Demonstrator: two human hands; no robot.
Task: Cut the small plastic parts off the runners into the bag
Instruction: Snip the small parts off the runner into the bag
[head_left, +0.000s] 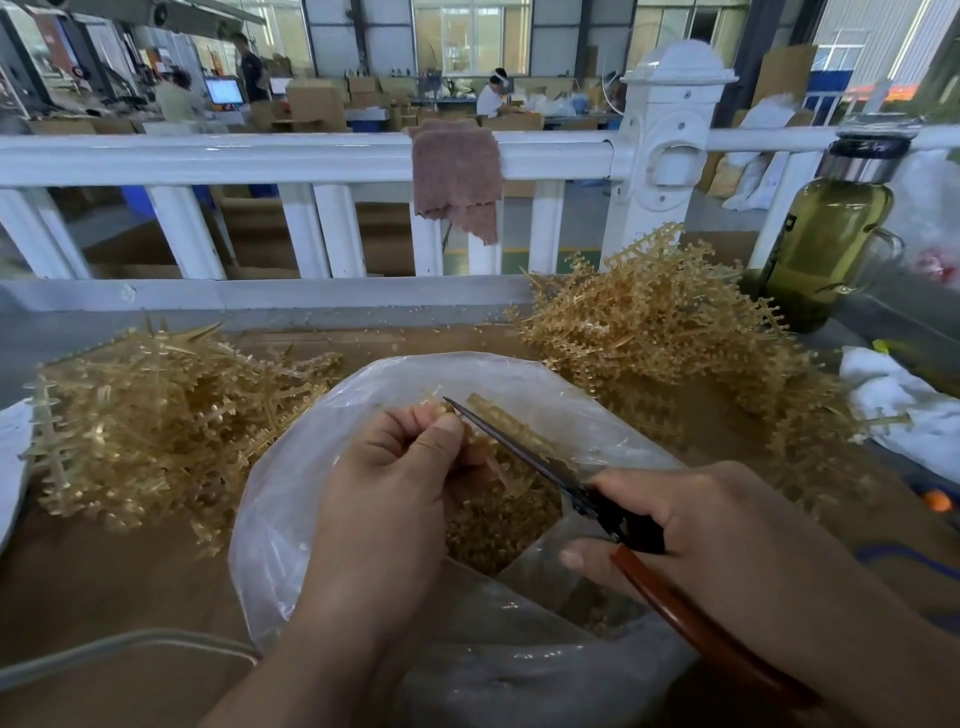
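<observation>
a white railing (208, 156) runs along the far edge of the brown worktop (104, 582), with a pinkish-brown cloth (457, 171) draped over its top rail. a lidded bottle of yellow-green liquid (826, 244) stands at the right, and a crumpled white rag (893, 400) lies nearer. 2 heaps of amber plastic runners sit on the worktop, the left heap (156, 415) and the right heap (665, 332), flanking a clear plastic bag (291, 493) whose open mouth lies between them. loose cut parts (498, 525) fill the bottom of the bag. above the bag's mouth, the left hand (395, 478) has its fingers curled and pinches one end of a single runner (509, 423). the right hand (727, 525) grips the reddish-brown handles of the scissors (545, 462). the dark blades point up and left, lying along the runner's near side and nearly reaching the left fingertips. how wide the blades stand cannot be told.
</observation>
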